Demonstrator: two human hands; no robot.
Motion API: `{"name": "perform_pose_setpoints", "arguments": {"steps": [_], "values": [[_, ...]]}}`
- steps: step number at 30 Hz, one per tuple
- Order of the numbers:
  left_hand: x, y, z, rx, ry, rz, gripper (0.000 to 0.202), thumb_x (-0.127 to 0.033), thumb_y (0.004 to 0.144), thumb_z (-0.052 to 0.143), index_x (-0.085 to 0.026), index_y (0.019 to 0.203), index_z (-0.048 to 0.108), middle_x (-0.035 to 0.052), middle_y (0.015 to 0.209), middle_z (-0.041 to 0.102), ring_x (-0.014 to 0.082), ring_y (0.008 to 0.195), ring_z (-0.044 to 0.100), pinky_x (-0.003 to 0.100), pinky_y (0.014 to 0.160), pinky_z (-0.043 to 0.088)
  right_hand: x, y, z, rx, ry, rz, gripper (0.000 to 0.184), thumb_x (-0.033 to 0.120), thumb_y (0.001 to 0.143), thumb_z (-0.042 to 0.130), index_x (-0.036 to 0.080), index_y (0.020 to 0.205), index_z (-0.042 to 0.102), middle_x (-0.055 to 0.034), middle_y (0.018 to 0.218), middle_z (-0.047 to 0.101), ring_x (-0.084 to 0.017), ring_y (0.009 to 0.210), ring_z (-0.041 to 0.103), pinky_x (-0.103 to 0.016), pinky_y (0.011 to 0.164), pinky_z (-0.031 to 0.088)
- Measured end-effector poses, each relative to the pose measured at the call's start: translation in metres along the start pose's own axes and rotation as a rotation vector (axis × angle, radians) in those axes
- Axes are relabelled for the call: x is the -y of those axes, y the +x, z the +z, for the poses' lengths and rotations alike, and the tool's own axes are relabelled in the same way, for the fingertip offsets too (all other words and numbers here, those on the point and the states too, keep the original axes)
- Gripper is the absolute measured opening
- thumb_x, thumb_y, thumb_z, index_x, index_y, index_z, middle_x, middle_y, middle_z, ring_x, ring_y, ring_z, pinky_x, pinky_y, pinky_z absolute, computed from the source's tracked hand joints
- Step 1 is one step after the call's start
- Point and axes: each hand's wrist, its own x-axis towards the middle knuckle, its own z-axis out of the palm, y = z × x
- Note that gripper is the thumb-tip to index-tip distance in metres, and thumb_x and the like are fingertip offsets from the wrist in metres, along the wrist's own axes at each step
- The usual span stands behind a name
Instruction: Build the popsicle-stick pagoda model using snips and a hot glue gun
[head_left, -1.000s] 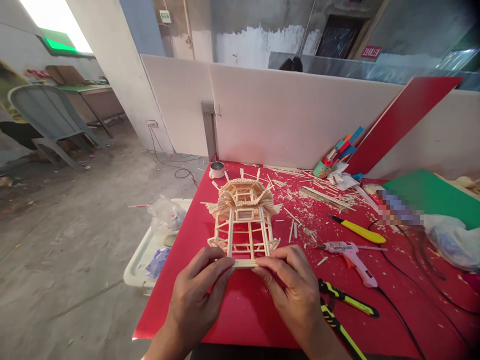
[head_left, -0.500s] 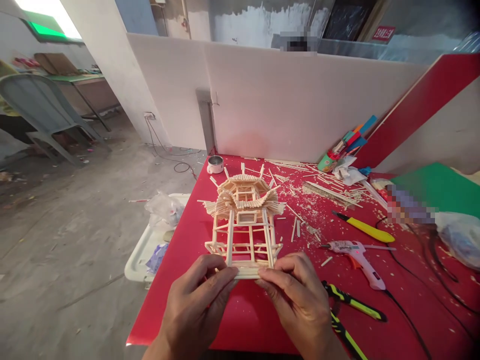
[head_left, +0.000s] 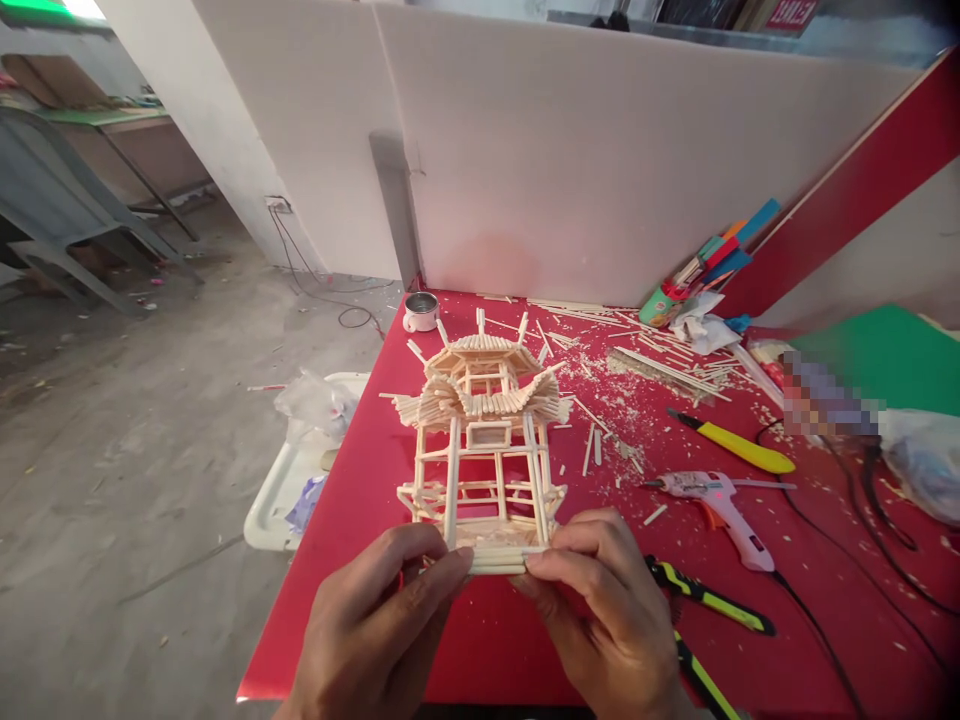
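Tbl (head_left: 495, 650) has green tub (head_left: 658, 307) w/ strips (head_left: 757, 223); L hand (head_left: 375, 620), R hand (head_left: 611, 610) pinch stick model (head_left: 491, 402).

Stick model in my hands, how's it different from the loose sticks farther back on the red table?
The stick model is a joined, tiered frame; the loose sticks are separate pieces lying scattered on the red table. Your left hand and right hand pinch the stick model's near edge; neither touches the loose sticks. Both are pale and made of slender pieces.
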Motion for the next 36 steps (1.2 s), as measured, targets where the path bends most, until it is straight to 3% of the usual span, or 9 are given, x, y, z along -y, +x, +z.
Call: {"name": "perform_pose_setpoints", "arguments": {"steps": [9, 16, 36], "values": [[-0.0035, 0.003, -0.0003, 0.003, 0.021, -0.024, 0.026, -0.002, 0.089, 0.054, -0.016, 0.107, 0.067, 0.0063, 0.095, 0.064, 0.0111, 0.079, 0.063, 0.021, 0.065, 0.056, -0.0022, -0.0017, -0.0019, 0.047, 0.003, -0.007, 0.019, 0.008, 0.085, 0.066, 0.02, 0.099, 0.063, -0.003, 0.083, 0.057, -0.016, 0.08, 0.054, -0.03, 0.067, 0.048], [-0.0067, 0.0045, 0.0025, -0.047, 0.002, -0.029, 0.025, -0.002, 0.089, 0.053, -0.015, 0.105, 0.066, 0.0058, 0.091, 0.064, 0.0113, 0.076, 0.063, 0.021, 0.062, 0.055, -0.0021, -0.0026, -0.0015, 0.05, -0.003, -0.01, 0.017, 0.007, 0.085, 0.066, 0.019, 0.097, 0.063, -0.0037, 0.083, 0.057, -0.017, 0.081, 0.053, -0.031, 0.068, 0.048], [-0.0041, 0.0035, 0.0009, -0.041, 0.041, -0.017, 0.026, -0.002, 0.089, 0.051, -0.017, 0.102, 0.067, 0.0046, 0.091, 0.065, 0.0096, 0.073, 0.064, 0.019, 0.061, 0.054, 0.0016, -0.001, 0.0015, 0.025, -0.039, -0.006, 0.016, 0.008, 0.087, 0.064, 0.02, 0.097, 0.064, -0.0034, 0.082, 0.058, -0.017, 0.08, 0.056, -0.032, 0.068, 0.049]]}}
